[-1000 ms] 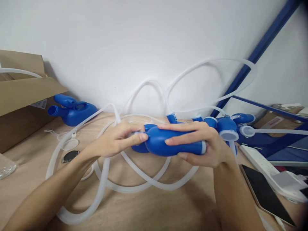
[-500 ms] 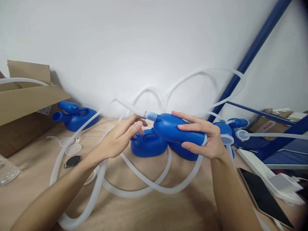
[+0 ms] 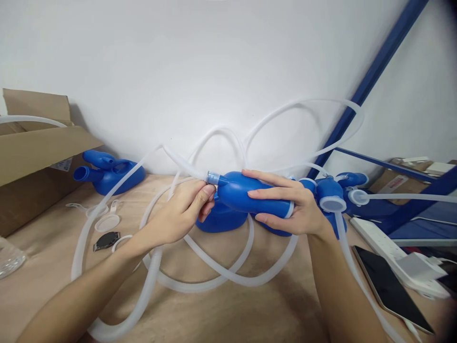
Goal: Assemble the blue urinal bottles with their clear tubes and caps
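My right hand (image 3: 291,202) is wrapped round a blue urinal bottle (image 3: 237,190), which lies tilted on its side above the table with its white-rimmed mouth toward the palm. A translucent hose (image 3: 185,164) is fitted over the bottle's narrow spout on the left. Round that joint sits a thin metal hose clamp (image 3: 208,177). My left hand (image 3: 185,205) pinches the clamp's lower end between thumb and curled fingers; the fingertips partly hide it. Behind and below the held bottle, another blue urinal bottle (image 3: 221,221) stands on the table.
Hoses loop across the wooden table (image 3: 214,319). At left are a cardboard box (image 3: 35,147), more blue bottles (image 3: 117,178), white caps (image 3: 107,223), and a watch (image 3: 106,241). Right: capped bottles (image 3: 332,190), a power strip (image 3: 385,247), a phone (image 3: 391,288) and a blue frame (image 3: 371,81).
My left fingers have closed from a loose, spread pose into a pinch on the hose clamp. The held bottle and my right hand have shifted slightly left.
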### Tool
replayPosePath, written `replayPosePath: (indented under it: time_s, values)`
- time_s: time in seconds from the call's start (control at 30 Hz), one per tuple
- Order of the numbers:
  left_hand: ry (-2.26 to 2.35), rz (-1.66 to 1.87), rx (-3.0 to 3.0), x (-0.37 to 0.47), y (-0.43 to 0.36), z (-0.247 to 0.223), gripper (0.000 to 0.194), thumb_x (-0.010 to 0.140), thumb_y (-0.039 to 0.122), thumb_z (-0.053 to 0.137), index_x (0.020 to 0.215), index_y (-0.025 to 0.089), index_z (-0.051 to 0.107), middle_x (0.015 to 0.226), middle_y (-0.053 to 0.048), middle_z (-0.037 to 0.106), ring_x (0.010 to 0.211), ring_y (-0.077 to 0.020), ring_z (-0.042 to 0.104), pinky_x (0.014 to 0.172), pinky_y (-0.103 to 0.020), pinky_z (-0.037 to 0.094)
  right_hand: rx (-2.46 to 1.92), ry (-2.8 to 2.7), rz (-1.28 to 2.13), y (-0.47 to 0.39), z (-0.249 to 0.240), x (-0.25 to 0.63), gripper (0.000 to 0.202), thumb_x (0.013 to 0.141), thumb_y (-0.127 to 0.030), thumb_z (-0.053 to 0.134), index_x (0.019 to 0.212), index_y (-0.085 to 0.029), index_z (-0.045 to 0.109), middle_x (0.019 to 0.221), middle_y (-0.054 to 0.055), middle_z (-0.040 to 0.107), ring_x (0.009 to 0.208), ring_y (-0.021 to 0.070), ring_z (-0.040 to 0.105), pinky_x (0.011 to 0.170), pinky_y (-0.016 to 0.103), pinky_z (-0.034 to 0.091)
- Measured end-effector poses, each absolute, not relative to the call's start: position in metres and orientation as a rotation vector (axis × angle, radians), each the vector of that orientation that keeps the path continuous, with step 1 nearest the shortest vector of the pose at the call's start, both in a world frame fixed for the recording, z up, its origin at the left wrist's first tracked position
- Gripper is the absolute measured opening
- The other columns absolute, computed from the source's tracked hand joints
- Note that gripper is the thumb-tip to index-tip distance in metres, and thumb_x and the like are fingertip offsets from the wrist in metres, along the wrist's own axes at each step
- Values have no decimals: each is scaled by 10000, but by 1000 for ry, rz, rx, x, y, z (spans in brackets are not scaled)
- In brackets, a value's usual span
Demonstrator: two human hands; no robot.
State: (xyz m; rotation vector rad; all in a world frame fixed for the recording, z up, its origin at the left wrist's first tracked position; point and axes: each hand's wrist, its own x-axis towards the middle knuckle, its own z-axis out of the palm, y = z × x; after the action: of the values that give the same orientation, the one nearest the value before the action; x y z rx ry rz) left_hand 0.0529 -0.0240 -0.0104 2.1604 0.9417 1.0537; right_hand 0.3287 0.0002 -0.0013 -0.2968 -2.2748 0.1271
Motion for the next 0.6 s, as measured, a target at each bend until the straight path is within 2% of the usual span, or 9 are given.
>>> replayPosePath:
  time_s: [0.13,0.27,0.47,0.6]
  values:
    - [900,978,1948,53,-25,-13,515,1040,608,428,713,211,435,560,46,445,506,-106,437,520,-269,389,-297,-2330,45,-3,0,329,525,901,-175,773,1389,-346,680,1581,40,555,1384,272,612,1141,427,546]
    - [838,906,1795,52,-24,-13,546,990,681,482,713,222,380,560,77,342,461,-76,333,441,-229,315,-360,-2368,-102,-7,1,330,596,906,-145,750,1447,-361,626,1595,50,531,1400,271,590,1145,435,543]
    - [963,883,1853,51,-22,-8,522,988,654,481,723,206,429,576,60,379,466,-80,360,439,-222,312,-416,-2398,-291,-12,2,326,710,940,-115,678,1572,-359,467,1537,86,564,1395,286,576,1151,497,532]
    - [1105,866,1991,49,-24,-7,503,1007,612,432,720,203,482,556,39,437,471,-106,393,461,-251,336,-475,-2416,-393,-17,2,326,674,953,-103,653,1547,-384,499,1537,81,527,1396,285,562,1141,504,541]
